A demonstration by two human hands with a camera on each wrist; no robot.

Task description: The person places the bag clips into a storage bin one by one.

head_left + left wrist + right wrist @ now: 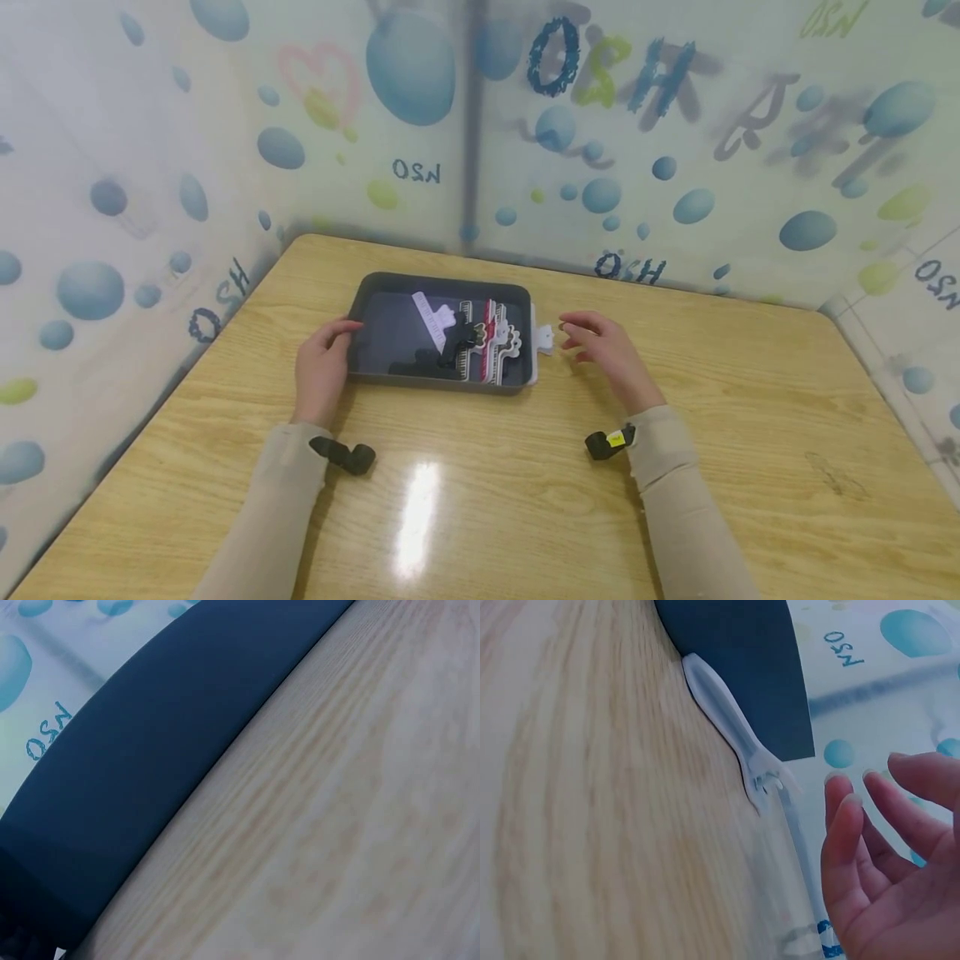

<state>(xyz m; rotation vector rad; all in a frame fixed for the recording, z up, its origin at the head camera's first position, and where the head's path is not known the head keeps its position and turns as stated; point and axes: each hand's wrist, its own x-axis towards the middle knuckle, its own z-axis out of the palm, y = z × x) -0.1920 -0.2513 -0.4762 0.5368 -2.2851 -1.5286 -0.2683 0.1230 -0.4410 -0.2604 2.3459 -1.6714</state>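
Observation:
A dark grey tray (pixel 397 379) sits on the table, and my left hand (pixel 322 367) grips its left rim. Inside it, a pale lilac clip (pixel 429 321) lies slanted near the middle. Several long clips (pixel 491 342) in black, red and white, some with piano-key stripes, stand close together at its right end. A white clip (pixel 545 338) lies on the table against the outside of the right wall. My right hand (pixel 600 343) hovers just right of this clip, apart from it, fingers loosely bent and holding nothing. In the right wrist view the white clip (pixel 724 709) touches the tray wall (pixel 742 667).
The wooden table (pixel 480 492) runs up to patterned walls (pixel 480 167) at the back and both sides. Dark cameras are strapped at the left wrist (pixel 345 457) and right wrist (pixel 609 442). The tray's wall (pixel 150 742) fills part of the left wrist view.

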